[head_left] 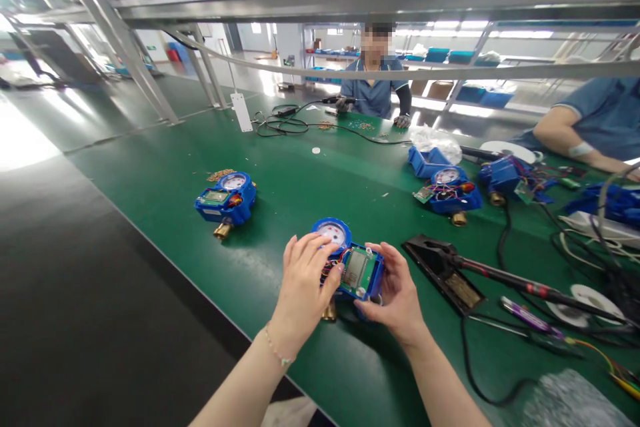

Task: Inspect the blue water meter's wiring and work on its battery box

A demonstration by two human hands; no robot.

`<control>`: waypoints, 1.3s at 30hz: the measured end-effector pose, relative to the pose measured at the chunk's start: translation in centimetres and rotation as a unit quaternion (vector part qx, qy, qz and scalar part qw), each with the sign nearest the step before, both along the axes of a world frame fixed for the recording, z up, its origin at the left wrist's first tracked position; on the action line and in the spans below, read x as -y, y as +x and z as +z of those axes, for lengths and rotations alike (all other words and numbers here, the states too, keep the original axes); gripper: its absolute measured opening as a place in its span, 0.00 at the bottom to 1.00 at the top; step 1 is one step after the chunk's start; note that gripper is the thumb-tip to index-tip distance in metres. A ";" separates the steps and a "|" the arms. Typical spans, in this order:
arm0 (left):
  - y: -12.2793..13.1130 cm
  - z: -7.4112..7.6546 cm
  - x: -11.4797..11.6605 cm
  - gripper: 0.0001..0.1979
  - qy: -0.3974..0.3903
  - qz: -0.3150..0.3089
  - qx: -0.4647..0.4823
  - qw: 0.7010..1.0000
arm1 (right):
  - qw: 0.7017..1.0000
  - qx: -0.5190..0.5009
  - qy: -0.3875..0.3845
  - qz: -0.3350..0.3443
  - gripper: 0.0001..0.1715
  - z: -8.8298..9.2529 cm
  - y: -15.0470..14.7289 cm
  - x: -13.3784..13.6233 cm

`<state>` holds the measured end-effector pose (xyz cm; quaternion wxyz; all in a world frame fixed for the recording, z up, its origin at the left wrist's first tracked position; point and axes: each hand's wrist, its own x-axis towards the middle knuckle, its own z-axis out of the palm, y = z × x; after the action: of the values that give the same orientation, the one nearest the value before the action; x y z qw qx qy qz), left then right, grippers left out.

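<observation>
Here, left hand (306, 273): clasping blue meter (346, 256)
Right hand (399, 290): clamping its display (356, 269) side
Soldering iron (505, 277): lying right of grip

I see the left forearm (243, 377) and the right forearm (443, 377) reaching forward, slanting in toward each other. The left hand (303, 283) shows its back, fingers (306, 255) side by side and gently arched, its thumb (330, 285) set apart. The right hand (400, 297) is turned side-on, fingers bent, thumb opposed in a clasping pose.
</observation>
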<state>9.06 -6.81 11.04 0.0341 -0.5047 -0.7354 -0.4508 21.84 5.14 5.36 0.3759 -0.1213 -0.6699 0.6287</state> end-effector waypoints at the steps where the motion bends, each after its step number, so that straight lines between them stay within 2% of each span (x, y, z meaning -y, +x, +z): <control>1: -0.1 0.2 -0.4 0.09 -0.021 -0.010 0.018 1.000 | 1.000 -0.010 -0.009 0.006 0.48 -0.1 -0.1 -0.1; 5: -0.5 0.2 -1.2 0.09 -0.064 -0.031 0.081 0.994 | 0.999 -0.025 -0.025 0.018 0.48 -0.2 -0.1 -0.5; 11: -0.8 0.4 -0.9 0.08 -0.061 -0.046 0.119 0.990 | 0.998 -0.023 -0.053 0.023 0.47 -0.3 -0.1 -0.6; 14: -1.1 0.6 -0.7 0.05 -0.050 -0.066 0.138 0.987 | 0.995 -0.013 -0.092 0.021 0.49 0.0 -0.2 -0.7; 17: -1.7 0.7 -0.8 0.05 -0.064 -0.089 0.115 0.987 | 0.987 0.018 -0.158 0.031 0.52 1.2 -0.4 -1.0; 20: -2.6 0.8 -1.5 0.08 -0.055 -0.088 0.077 0.992 | 0.971 0.077 -0.223 0.028 0.44 3.0 -0.9 -1.7; 24: -3.9 0.7 -2.1 0.07 0.023 -0.021 0.048 0.998 | 0.946 0.166 -0.277 0.016 0.24 5.2 -1.8 -3.2; 26: -4.2 0.6 -1.8 0.06 0.058 0.007 0.040 0.997 | 0.933 0.208 -0.291 0.037 0.21 5.9 -2.3 -3.8; 31: -4.3 -1.0 0.7 0.02 0.117 0.007 0.074 0.990 | 0.910 0.274 -0.300 0.083 0.22 7.0 -3.2 -4.9; 36: -3.6 -3.8 2.8 0.03 0.102 -0.010 0.137 0.985 | 0.900 0.302 -0.298 0.098 0.25 7.7 -3.6 -5.2; 39: -3.1 -4.7 3.5 0.03 0.086 -0.029 0.156 0.984 | 0.898 0.309 -0.299 0.094 0.25 7.9 -3.7 -5.2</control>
<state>5.98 -10.32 6.30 -0.0509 -0.4447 -0.6749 -0.5866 18.14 10.32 13.22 0.0353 -0.3520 -0.5412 0.7629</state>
